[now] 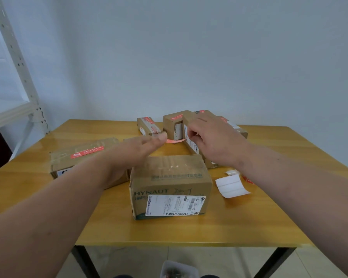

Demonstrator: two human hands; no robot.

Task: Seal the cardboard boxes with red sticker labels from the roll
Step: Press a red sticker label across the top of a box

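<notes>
Stretching between the two hands, a red sticker label (176,140) is held taut in the air above the middle of the worktop (189,229). One end is pinched by the fingertips of the left hand (138,152), the other by the curled fingers of the right hand (211,140), so both hands are closed on the label. Just below and nearer than the label, a cardboard box printed HYNAUT (170,187) is set near the worktop's centre, a white shipping label on its near face and its top bare of any red sticker. To its left, partly hidden by the left forearm, a flat box (82,157) carrying a red sticker on top is placed toward the left edge. Several smaller boxes (173,122) with red stickers are grouped toward the far edge, behind the hands. Beside the HYNAUT box on the right, a curled strip of white backing paper (230,186) is seen lying, with a scrap of red (248,179) just past it, partly covered by the right forearm.
</notes>
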